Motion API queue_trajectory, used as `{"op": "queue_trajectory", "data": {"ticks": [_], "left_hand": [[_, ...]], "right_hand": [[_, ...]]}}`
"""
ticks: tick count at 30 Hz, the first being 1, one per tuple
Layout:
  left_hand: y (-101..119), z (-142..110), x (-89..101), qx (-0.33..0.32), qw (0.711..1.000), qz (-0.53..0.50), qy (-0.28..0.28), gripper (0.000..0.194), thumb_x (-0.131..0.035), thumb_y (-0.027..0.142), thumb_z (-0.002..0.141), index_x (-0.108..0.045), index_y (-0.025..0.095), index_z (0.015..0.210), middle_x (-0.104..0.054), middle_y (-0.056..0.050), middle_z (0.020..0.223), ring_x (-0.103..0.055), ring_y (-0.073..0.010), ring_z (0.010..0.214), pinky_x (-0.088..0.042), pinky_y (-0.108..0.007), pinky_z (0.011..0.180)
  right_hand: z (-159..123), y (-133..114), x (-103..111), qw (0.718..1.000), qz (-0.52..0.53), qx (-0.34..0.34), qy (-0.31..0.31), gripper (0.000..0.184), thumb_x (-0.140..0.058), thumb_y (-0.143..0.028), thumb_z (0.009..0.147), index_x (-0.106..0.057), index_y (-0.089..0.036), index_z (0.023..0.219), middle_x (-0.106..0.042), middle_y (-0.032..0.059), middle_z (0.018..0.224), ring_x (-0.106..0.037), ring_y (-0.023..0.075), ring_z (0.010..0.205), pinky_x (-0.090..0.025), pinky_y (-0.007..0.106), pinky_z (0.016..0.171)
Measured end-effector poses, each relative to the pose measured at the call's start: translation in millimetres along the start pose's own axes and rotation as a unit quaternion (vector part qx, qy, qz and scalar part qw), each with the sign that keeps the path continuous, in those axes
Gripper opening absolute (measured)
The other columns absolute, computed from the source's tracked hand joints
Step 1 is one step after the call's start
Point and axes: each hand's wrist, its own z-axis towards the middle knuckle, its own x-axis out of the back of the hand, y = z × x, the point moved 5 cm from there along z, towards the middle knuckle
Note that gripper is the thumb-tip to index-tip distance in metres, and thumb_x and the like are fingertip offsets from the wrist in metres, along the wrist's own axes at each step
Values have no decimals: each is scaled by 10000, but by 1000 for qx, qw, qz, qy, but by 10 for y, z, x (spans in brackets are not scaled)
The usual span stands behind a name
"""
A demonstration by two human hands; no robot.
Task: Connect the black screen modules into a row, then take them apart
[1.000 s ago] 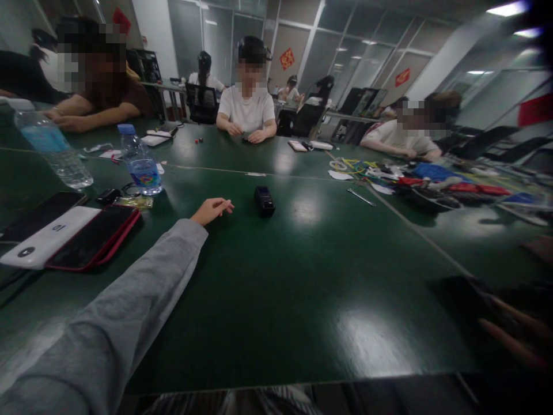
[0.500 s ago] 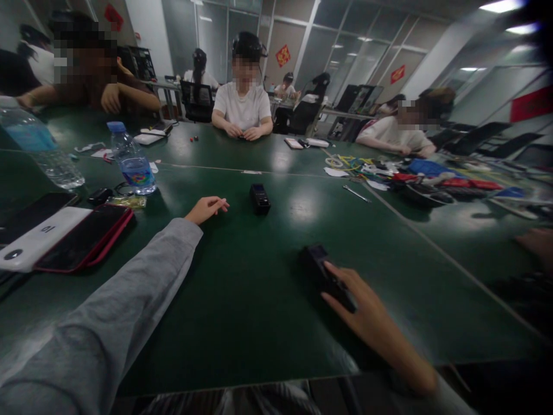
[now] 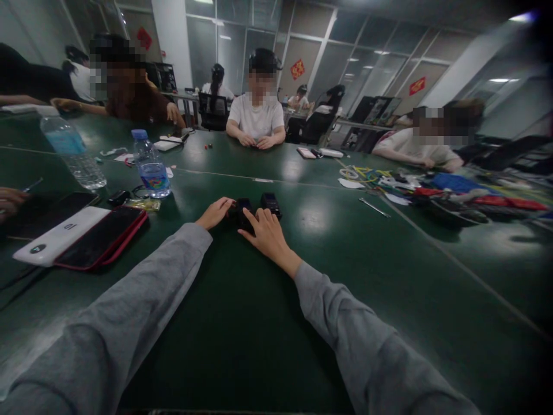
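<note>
Two small black box-shaped devices stand close together on the dark green table (image 3: 242, 323). The nearer black device (image 3: 244, 207) is between my hands, its lower part covered by my fingers. My right hand (image 3: 271, 235) grips it from the right, with the index finger against its upper part. From the left, my left hand (image 3: 213, 213) has closed fingertips on its side; their exact hold is partly hidden. Just to the right, beyond my right fingers, sits the second black device (image 3: 271, 202), which shows a dark top face.
At left lie phones (image 3: 101, 236) and a white power bank (image 3: 60, 236); behind them stand two water bottles (image 3: 151, 170). A wrench (image 3: 374, 207) and a pile of cables and cloth (image 3: 449, 190) are at right. People sit around the table.
My right hand has carried the black device forward and left, beside the other one. My left fingertips now touch it. The view has turned slightly left.
</note>
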Motion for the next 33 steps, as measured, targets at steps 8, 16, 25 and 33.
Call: {"op": "queue_trajectory", "data": {"ticks": [8, 16, 25, 33], "left_hand": [[12, 280, -86, 30, 999, -22, -15, 587, -426, 651, 904, -589, 174, 1204, -663, -75, 1077, -568, -94, 601, -456, -252, 620], [112, 267, -141, 55, 995, -60, -57, 611, -570, 651, 818, -618, 138, 1148, -624, -13, 759, -477, -83, 500, -374, -227, 480], [266, 312, -135, 130, 982, -104, -91, 521, -743, 529, 708, -666, 119, 1019, -499, 46, 531, -422, -83, 435, -282, -226, 429], [219, 354, -135, 144, 965, -171, -136, 684, -775, 544, 684, -635, 127, 1209, -442, 65, 514, -375, -64, 429, -193, -205, 407]], "right_hand": [[7, 107, -12, 999, -9, -21, 29, 630, -502, -580, 964, -402, -196, 1452, -515, 139, 1160, -455, 304, 1033, -372, 406, 843], [-3, 57, 70, 998, 46, 19, 42, 333, -463, -395, 1026, -546, -194, 1277, -557, 100, 1099, -484, 256, 1000, -362, 360, 818], [0, 83, 46, 996, 78, 6, 39, 305, -515, -369, 1010, -576, -207, 1261, -557, 89, 1072, -496, 251, 999, -388, 354, 816], [13, 138, 24, 994, 101, -9, 47, 308, -556, -376, 986, -586, -217, 1249, -536, 80, 1021, -486, 253, 972, -410, 363, 816]]}}
